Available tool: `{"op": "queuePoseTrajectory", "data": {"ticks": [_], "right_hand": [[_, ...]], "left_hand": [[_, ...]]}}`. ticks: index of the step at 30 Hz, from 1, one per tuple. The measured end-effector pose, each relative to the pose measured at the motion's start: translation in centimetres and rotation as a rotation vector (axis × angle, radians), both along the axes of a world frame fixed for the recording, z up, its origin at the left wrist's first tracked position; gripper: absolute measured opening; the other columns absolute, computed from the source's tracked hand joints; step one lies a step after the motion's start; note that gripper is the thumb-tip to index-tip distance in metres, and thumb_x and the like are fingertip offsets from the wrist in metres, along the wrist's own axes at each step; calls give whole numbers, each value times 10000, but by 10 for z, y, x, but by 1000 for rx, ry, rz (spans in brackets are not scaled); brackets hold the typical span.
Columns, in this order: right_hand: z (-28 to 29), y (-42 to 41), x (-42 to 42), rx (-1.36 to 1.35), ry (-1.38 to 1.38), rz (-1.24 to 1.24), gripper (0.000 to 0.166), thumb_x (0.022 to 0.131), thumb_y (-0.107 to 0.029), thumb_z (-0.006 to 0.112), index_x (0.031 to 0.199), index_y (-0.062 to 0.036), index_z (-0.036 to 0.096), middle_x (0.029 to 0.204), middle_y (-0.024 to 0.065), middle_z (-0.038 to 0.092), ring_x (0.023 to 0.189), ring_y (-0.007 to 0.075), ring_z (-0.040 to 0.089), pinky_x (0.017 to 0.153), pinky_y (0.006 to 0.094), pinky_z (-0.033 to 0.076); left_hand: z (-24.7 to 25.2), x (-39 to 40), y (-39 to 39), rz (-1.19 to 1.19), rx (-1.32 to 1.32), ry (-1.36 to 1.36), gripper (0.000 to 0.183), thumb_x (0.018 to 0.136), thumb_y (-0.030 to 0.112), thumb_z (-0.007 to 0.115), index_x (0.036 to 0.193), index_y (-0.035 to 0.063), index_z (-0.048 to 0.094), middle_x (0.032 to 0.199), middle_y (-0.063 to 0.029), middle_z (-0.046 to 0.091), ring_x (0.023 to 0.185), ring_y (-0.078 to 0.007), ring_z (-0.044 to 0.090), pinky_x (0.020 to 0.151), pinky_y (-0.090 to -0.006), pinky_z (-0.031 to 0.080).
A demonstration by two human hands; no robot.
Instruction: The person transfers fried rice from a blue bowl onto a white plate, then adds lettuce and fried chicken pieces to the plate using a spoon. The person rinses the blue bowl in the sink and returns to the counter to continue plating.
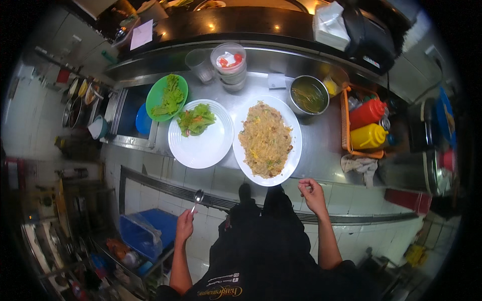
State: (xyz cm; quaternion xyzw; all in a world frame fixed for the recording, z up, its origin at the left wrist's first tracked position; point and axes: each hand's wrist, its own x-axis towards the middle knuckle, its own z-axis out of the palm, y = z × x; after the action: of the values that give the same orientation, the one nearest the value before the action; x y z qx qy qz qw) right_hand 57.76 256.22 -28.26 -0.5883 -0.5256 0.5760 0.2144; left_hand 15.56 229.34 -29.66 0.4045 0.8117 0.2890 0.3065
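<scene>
My left hand (185,225) grips a metal spoon (198,196) by its handle, with the bowl pointing up towards the counter. My right hand (311,195) is off the counter's front edge, its fingers loosely curled and nothing visible in them. Just ahead of it, an oval white plate (290,162) bears a mound of fried rice (265,141) and juts over the edge. To its left a round white plate (203,148) carries lettuce (196,119) at its upper side. More lettuce leaves (167,98) lie in a green bowl (182,88).
Stacked clear tubs (232,81) with cut tomatoes (237,58) on top stand behind the plates. Right of them are a metal pot (297,109) of liquid and an orange basket (344,124) with sauce bottles (367,113). A cloth (359,165) hangs at the steel counter's (316,150) front.
</scene>
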Motion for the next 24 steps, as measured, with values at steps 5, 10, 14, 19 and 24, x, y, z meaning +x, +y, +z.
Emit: {"op": "queuePoseTrajectory", "data": {"ticks": [5, 10, 14, 19, 24], "right_hand": [[-47, 70, 0, 190, 15, -136, 325, 890, -145, 658, 1180, -25, 573, 957, 50, 622, 678, 93, 549, 619, 242, 467], [-73, 120, -1, 241, -22, -76, 425, 879, -119, 652, 1273, -37, 515, 1020, 74, 616, 673, 113, 535, 631, 254, 476], [-72, 140, -3, 284, -10, 1, 460, 867, -96, 656, 1297, -37, 502, 1015, 81, 619, 671, 124, 556, 633, 262, 484], [-81, 146, 1, 177, 71, 12, 479, 889, -61, 627, 1338, -27, 464, 976, 85, 600, 656, 125, 603, 590, 263, 502], [-83, 141, -3, 75, 186, 13, 494, 933, -34, 577, 1388, -23, 383, 924, 53, 542, 643, 100, 589, 535, 218, 484]], "left_hand": [[55, 93, 150, -20, 44, -28, 269, 966, 127, 457, 1200, 45, 562, 741, -88, 556, 703, -194, 546, 652, -346, 436], [69, 152, 264, 157, -82, -65, 306, 960, 153, 454, 1227, 36, 549, 805, -200, 632, 773, -402, 629, 744, -433, 485], [24, 160, 294, 130, 130, 95, 293, 962, 170, 462, 1180, 24, 592, 824, -234, 650, 807, -438, 636, 734, -477, 479], [7, 171, 322, 151, 14, 313, 286, 957, 167, 449, 1124, -2, 609, 883, -275, 646, 872, -461, 622, 759, -520, 473], [-2, 186, 336, 72, -46, 310, 260, 933, 125, 478, 1107, 13, 635, 865, -274, 647, 821, -468, 627, 733, -526, 490]]}}
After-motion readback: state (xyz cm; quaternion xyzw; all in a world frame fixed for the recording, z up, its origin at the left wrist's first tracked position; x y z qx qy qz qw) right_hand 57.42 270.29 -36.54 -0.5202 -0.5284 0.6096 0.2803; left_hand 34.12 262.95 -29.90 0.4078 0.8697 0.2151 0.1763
